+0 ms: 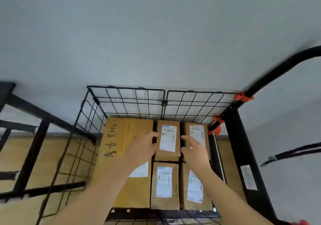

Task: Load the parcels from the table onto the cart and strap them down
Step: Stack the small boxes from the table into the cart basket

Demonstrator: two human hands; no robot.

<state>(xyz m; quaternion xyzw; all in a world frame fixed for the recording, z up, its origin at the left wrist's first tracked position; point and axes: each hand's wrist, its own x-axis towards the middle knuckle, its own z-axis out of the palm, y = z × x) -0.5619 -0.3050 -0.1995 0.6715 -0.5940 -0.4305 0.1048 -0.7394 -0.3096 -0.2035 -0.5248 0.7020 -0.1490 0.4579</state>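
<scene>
Five parcels (164, 183) already lie on the cart (243, 155): a big box (121, 155) along the left and four small ones in two rows to its right, packed side by side, probably so that nothing can slide once strapped.

Both hands flank the far-middle box (168, 137). The left hand (144, 148) grips its left edge, fingers and thumb curled round it. The right hand (194, 150) lies spread with straighter fingers at the gap on its right side; whether it touches the box I cannot tell. They seem to be squaring this box into its row.

Room is tight. The mesh wall (139, 101) stands just behind the far row and along the left, and narrow dark gaps separate the small boxes, so fingers must leave upward. The right side stays open below the handle (278, 71). What looks like the strap (295, 151) hangs well to the right, not yet over the load. A black frame (34, 137) stands at left.
</scene>
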